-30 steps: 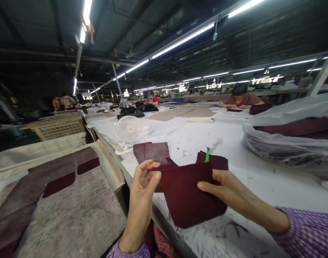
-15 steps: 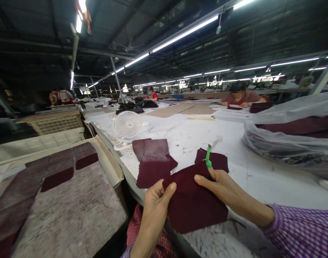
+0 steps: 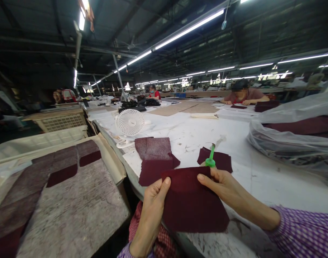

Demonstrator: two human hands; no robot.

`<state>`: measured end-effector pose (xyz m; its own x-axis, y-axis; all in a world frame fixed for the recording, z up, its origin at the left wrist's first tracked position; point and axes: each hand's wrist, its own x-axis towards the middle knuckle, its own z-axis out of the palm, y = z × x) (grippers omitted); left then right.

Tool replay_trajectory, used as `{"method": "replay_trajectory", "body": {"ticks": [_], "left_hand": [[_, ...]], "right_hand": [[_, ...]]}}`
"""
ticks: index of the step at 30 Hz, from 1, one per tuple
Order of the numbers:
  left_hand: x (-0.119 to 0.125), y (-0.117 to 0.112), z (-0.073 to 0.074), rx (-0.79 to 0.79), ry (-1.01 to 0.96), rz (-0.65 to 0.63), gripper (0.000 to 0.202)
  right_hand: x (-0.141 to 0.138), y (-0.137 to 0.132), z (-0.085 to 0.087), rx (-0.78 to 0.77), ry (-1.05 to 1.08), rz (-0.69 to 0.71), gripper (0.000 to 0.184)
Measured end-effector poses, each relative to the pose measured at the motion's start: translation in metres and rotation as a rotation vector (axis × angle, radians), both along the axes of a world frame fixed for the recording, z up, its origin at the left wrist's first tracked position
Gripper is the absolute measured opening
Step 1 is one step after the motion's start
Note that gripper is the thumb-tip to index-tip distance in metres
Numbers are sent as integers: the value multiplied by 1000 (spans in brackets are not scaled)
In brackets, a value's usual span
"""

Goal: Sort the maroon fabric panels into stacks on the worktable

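Note:
A dark maroon fabric-like piece (image 3: 193,204) is stretched between my hands above the near table edge. My left hand (image 3: 154,204) pinches its upper left corner, thumb on top and fingers behind. At the upper right, my right hand (image 3: 223,182) grips the edge with its thumb in front. A green nozzle-like tool (image 3: 210,157) with a round collar and dark tip sticks up beside the right fingers; its lower end is hidden, apparently inside that hand. Beyond the held piece lie maroon pieces (image 3: 155,168) on the left and a small maroon stack (image 3: 223,161) on the right.
A white fan (image 3: 130,122) stands on the white table (image 3: 185,132). To the right is a clear plastic bag (image 3: 287,147) of maroon material. On the left, a mottled board (image 3: 80,208) carries more maroon pieces. A co-worker (image 3: 240,95) leans over the table's far side.
The held piece has been turned a little, so its top edge lies more level and it faces me more squarely. My left hand has shifted slightly left. The view has swung slightly left.

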<state>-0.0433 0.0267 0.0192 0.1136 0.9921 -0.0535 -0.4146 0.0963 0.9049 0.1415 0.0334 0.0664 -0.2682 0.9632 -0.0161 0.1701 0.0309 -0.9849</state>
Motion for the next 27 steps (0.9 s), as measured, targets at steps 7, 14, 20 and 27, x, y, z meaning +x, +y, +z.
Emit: {"method": "replay_trajectory", "body": {"ticks": [7,14,20,27], "left_hand": [[-4,6,-10,67,14,32,30],[-4,5,-13,64,112,85,34],[-1,3,-8,120,64,124,28],[0,1,-13,106,114,125,36]], "right_hand": [[6,8,-8,-22,53,3,38],[5,7,-8,-12,23,32,38],[-2,1,-4,9,-105,102,30],[-3,-3,3,238,-221,48,29]]}}
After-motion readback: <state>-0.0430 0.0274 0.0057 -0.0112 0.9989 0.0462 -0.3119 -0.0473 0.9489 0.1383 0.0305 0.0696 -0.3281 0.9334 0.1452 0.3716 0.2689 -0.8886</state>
